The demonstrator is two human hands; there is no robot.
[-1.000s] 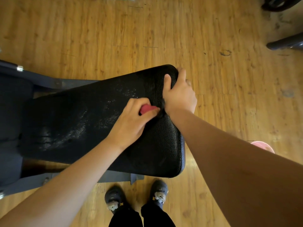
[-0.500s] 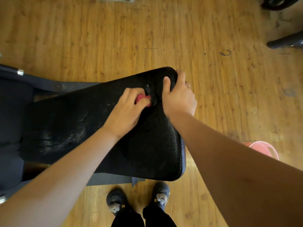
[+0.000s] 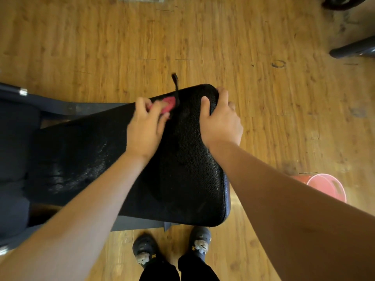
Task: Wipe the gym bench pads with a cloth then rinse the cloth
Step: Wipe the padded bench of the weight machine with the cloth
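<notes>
Pink cloth [image 3: 169,104] pinched in left hand [image 3: 145,128]; right hand [image 3: 222,122] grips black pad [image 3: 188,169] corner.

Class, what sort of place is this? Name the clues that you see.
Probably a gym: a black padded bench on a metal frame, a wood floor, and a dark equipment foot at far right.

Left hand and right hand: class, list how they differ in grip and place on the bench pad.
The left hand grips a pink cloth; the right hand holds none. The left hand is at the far edge of the bench pad; the right hand clasps its far right corner. Both touch the pad.
</notes>
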